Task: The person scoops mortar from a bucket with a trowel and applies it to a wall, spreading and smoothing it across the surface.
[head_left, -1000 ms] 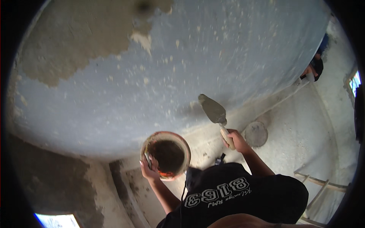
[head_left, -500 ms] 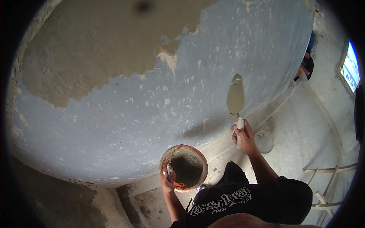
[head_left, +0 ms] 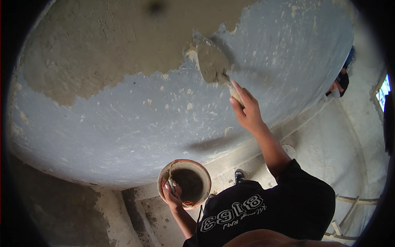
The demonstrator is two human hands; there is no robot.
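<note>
My right hand (head_left: 248, 108) grips a trowel (head_left: 212, 61), its blade against the blue-grey curved wall (head_left: 131, 129) at the ragged lower edge of a grey-brown plaster patch (head_left: 103, 41). Plaster covers part of the blade. Below, my left hand (head_left: 172, 194) is closed round the left side of a round, reddish-rimmed bucket (head_left: 205, 177) with dark material inside; a pale handle sits under my fingers at the rim.
A person (head_left: 340, 82) in dark clothing is partly visible beyond the wall's right edge, near a small window (head_left: 383, 90). A pale round object (head_left: 288, 152) lies behind my right arm. Wooden framework (head_left: 347, 199) stands at lower right; a concrete ledge (head_left: 226, 162) runs along the wall's foot.
My right hand has risen, bringing the trowel up and leftward onto the edge of the plaster patch. My left hand, still holding the bucket, shifted right, then back left.
</note>
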